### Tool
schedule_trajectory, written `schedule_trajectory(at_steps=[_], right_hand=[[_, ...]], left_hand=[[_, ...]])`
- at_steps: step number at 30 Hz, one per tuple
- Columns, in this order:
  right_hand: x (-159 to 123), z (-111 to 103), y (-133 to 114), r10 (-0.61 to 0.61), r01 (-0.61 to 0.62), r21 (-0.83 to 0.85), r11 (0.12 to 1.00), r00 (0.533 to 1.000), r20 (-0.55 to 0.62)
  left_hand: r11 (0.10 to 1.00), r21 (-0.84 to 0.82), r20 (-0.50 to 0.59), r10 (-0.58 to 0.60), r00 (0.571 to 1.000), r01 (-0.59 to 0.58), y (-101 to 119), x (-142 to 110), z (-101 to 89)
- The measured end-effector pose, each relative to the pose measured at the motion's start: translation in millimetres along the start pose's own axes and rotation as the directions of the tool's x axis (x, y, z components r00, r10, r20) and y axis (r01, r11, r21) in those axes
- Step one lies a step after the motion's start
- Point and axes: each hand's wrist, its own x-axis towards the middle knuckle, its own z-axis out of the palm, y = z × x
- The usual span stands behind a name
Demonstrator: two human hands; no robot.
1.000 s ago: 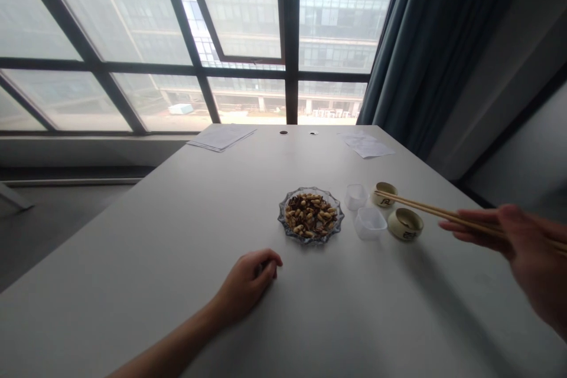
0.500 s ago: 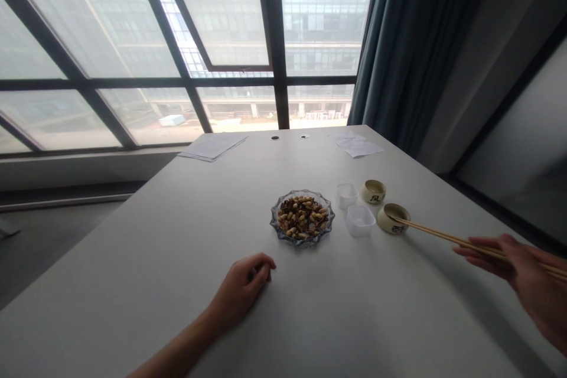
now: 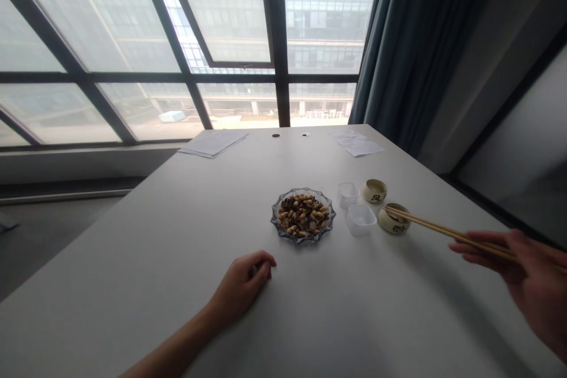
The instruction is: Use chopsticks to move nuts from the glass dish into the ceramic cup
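Note:
My right hand (image 3: 527, 269) is closed around a pair of wooden chopsticks (image 3: 434, 226), which point left. Their tips, almost together, are over the mouth of the nearer cream cup (image 3: 390, 226) with a dark character on it; I make out nothing between them. Loosely curled, my left hand (image 3: 243, 280) rests on the white table (image 3: 212, 201) and shows nothing in its fingers. Beyond it stands a scalloped glass bowl (image 3: 275, 227) full of peanuts mixed with dark, thin pieces (image 3: 303, 215).
Two clear plastic tubs, a nearer one (image 3: 362, 221) and a farther one (image 3: 348, 195), stand between bowl and cups. A second cream cup (image 3: 374, 192) sits behind the first. Papers lie at the far left (image 3: 215, 143) and far right (image 3: 357, 143), before the window.
The chopstick tips have risen from inside the nearer cup to over its rim, shifting slightly left. My left hand stays where it was.

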Motion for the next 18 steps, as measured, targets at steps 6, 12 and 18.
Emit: schedule_trajectory(at_steps=[6, 12, 18], right_hand=[[-20, 77, -13, -0.047, 0.054, -0.005, 0.999, 0.904, 0.424], [-11, 122, -12, -0.145, 0.243, -0.041, 0.969, 0.695, 0.704], [5, 147, -26, -0.169, 0.379, -0.070, 0.923, 0.560, 0.811]], left_hand=[[1.000, -0.015, -0.014, 0.000, 1.000, 0.000, 5, 0, -0.6], [0.999, -0.031, -0.009, -0.008, 1.000, 0.008, 5, -1, -0.1], [0.999, -0.033, -0.013, 0.004, 1.000, -0.004, 2, -1, 0.1]])
